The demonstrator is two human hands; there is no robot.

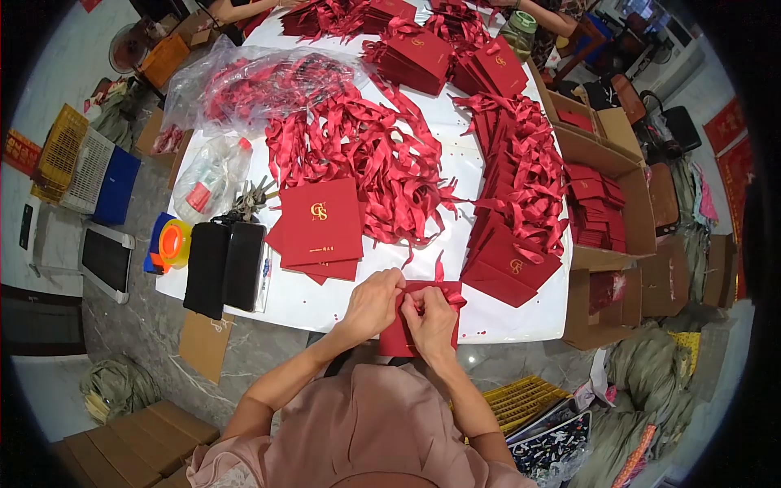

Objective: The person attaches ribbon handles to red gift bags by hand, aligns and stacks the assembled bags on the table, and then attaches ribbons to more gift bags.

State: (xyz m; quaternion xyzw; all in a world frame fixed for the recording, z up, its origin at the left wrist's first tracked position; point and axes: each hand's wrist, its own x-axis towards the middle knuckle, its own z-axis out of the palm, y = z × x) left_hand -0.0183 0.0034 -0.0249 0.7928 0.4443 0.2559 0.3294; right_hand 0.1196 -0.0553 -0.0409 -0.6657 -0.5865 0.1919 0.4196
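A small red paper bag [397,341] lies at the table's near edge, partly covered by my hands. My left hand [374,302] is closed at its upper left corner, fingertips pinched on the bag's edge. My right hand [431,319] pinches a red ribbon [452,298] against the bag's face; the fingertips hide part of it. Two ribbon ends stick up past the bag's top edge. Left of my hands lies a stack of red bags [320,228] with a gold logo. Beyond it spreads a heap of loose red ribbons [358,154].
Ribboned bags [517,187] stand in a long row at right, beside an open cardboard box [626,252] of red bags. A phone [244,267], a black pouch [207,268] and tape rolls [172,243] lie at left. Other people's arms show across the table.
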